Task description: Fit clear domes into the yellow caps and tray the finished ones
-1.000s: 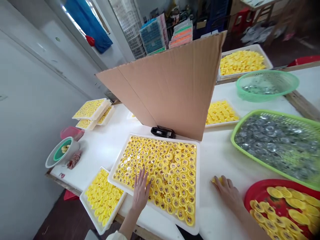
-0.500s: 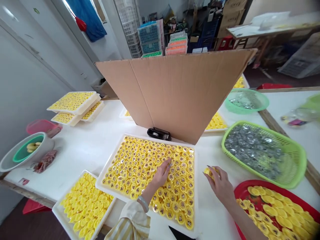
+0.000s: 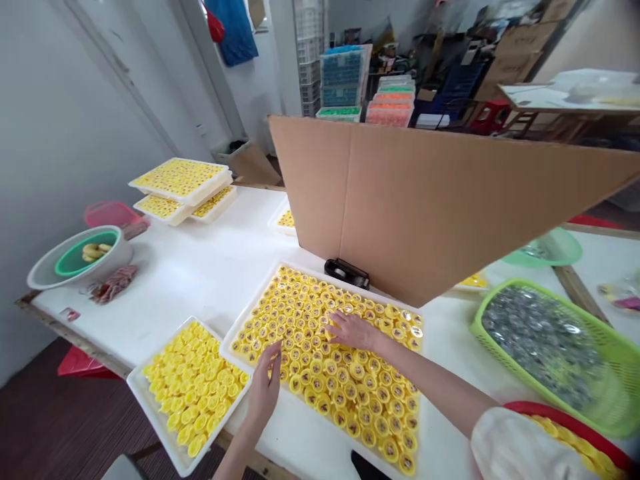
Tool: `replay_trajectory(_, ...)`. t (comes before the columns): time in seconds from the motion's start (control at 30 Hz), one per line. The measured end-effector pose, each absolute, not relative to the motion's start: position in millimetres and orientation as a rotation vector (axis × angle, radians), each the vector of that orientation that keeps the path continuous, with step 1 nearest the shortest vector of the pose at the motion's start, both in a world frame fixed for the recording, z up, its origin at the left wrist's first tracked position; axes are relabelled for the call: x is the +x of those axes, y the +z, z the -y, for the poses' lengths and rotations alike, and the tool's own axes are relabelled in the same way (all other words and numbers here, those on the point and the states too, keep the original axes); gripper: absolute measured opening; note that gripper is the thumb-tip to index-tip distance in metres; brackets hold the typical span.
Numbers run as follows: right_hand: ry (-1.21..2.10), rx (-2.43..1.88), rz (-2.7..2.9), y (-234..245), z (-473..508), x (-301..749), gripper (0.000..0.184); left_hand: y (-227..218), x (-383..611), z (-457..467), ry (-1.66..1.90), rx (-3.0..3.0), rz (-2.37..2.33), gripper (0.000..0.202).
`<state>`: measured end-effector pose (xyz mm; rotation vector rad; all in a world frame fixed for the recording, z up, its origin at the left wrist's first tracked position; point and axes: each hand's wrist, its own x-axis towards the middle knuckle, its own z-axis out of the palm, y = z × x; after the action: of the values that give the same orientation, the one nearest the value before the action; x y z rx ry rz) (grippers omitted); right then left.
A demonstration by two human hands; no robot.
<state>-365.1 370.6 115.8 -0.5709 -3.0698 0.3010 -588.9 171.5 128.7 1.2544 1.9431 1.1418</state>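
The left hand [image 3: 263, 383] is half-curled at the near edge of a white tray [image 3: 250, 308], and whether it grips anything cannot be told. The right hand [image 3: 353, 331] lies open, palm down on the yellow plastic caps [image 3: 340, 393] filling that tray. A smaller tray [image 3: 155, 423] sits just left, a green basket [image 3: 480, 313] right, a cardboard sheet [image 3: 425, 213] beyond

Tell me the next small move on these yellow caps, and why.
Probably ease the left hand inward to nudge the yellow caps along the white tray's near rim: it sits at that edge, while the right hand lies flat on the caps, steadying them.
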Motion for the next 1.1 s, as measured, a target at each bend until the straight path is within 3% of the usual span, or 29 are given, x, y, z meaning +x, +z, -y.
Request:
replay_trajectory(0.33,0.636,-0.928,3.1,135.9,-304.5,-371.7,0.045,95.0,-627.6,-30.3,1.159,1.13,-2.154,0.032)
replay_trajectory(0.47,0.787,-0.985,3.055,148.6,-300.8,-366.6,0.055,81.3,-630.9,-0.9,1.052,1.453,-2.237,0.03)
replay_trajectory(0.67,0.958,-1.081,2.878,153.3,-295.5,-360.3,0.048,100.8,-570.4,-78.5,0.577,2.283,-1.929,0.049)
replay_trajectory(0.9,1.024,-1.238,2.578,148.7,-291.9,-350.3,0.041,88.4,-515.0,-203.3,0.527,2.45,-1.842,0.054)
replay_trajectory(1.1,0.837,-1.511,2.19,169.2,-265.8,-296.4,0.054,90.9,-511.5,-216.3,0.544,2.583,-1.706,0.049)
